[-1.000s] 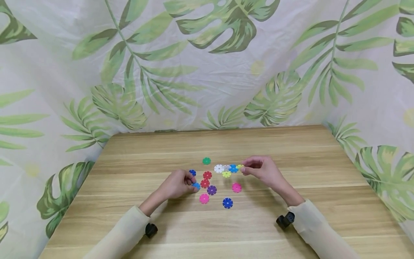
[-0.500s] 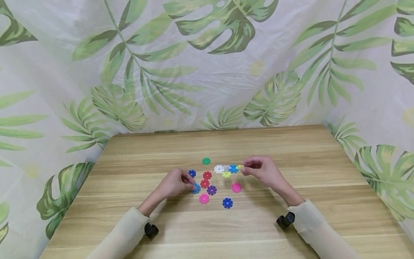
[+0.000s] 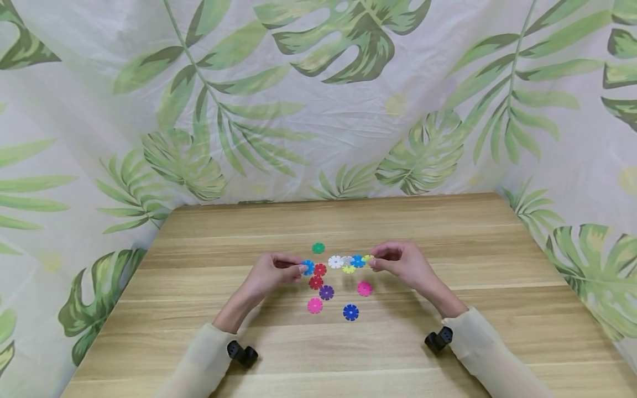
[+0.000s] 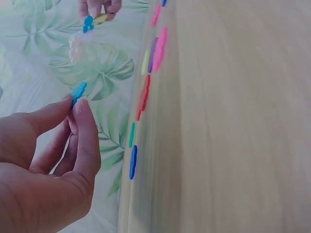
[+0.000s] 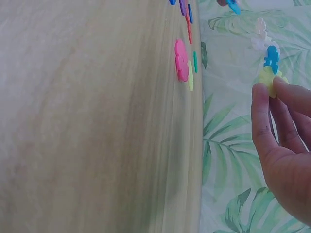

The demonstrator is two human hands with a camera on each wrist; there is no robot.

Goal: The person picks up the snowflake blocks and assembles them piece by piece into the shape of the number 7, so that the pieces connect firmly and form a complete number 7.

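Above the wooden surface (image 3: pixel 448 232), the left hand (image 3: pixel 271 275) pinches a light-blue snowflake disc (image 3: pixel 308 267) while the right hand (image 3: pixel 400 262) pinches a joined chain of discs (image 3: pixel 348 261), a joining step that seemingly next calls for aligning slots.

Loose discs (image 3: pixel 325 292) on table (image 3: pixel 448 354) between left hand (image 3: pixel 271 275) and right hand (image 3: pixel 405 263), disc chain (image 3: pixel 348 261) behind them

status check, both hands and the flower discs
Left hand pinches a light blue disc, lifted off the table. Right hand pinches the yellow end of a joined chain. Gap between disc and chain open; loose discs below.
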